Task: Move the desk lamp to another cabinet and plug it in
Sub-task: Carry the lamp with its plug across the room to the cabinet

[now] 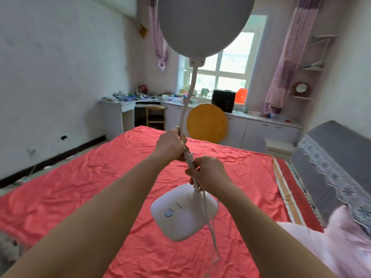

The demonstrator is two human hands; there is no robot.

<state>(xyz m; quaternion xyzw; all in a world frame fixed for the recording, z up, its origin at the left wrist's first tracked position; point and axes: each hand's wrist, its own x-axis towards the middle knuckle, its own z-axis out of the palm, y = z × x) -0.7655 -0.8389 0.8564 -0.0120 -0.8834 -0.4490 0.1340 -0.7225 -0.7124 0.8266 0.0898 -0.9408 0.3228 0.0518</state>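
I hold a white desk lamp [183,212] in the air above a red bed. Its square base with a round blue button hangs low, and its large round head [202,25] fills the top of the view. My left hand [170,143] grips the thin white neck partway up, together with the plug [188,155]. My right hand [208,173] grips the neck lower down, just above the base. The white cord [212,235] dangles from my right hand past the base towards the bed.
The red bed [100,187] spreads beneath the lamp. Beyond it a long white cabinet [261,127] runs under the window, cluttered with a black box [223,100] and small items. A round yellow board [207,123] leans on it. A grey sofa [331,167] stands right.
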